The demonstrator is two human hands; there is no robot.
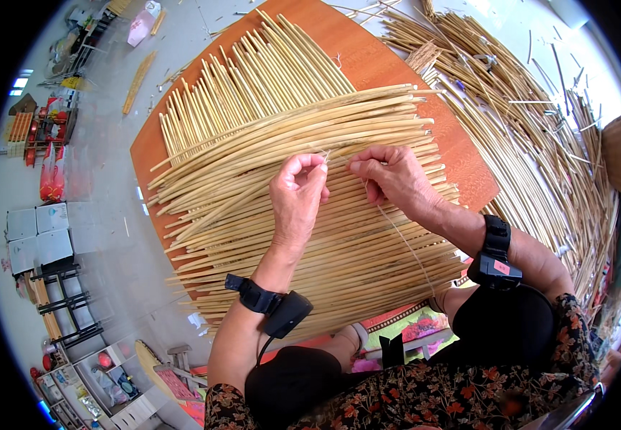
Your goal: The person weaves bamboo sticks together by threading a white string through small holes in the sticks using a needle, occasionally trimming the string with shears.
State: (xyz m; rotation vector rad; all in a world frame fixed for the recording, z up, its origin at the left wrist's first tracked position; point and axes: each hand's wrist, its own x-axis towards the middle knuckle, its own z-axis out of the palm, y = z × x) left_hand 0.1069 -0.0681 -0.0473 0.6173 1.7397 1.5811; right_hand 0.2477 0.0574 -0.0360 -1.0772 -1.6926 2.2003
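A thin white string (404,240) hangs from my right hand (400,179) and runs down across the stalks toward my right knee. The fingers of that hand are pinched on it. My left hand (297,204) is pinched too, with a short piece of string showing at its fingertips. Both hands are close together, just above a mat of long tan stalks (310,265) lying side by side. Across its far part rests a looser layer of stalks (253,143). More stalks (253,79) stick out beyond it, pointing away from me.
The stalks lie on an orange-brown wooden board (468,154). A large heap of loose stalks (532,165) covers the floor at right, beside a brown basket (620,158). White boxes (39,233) and an open-fronted shelf (106,380) stand at left. A wooden stool (174,387) is at lower left.
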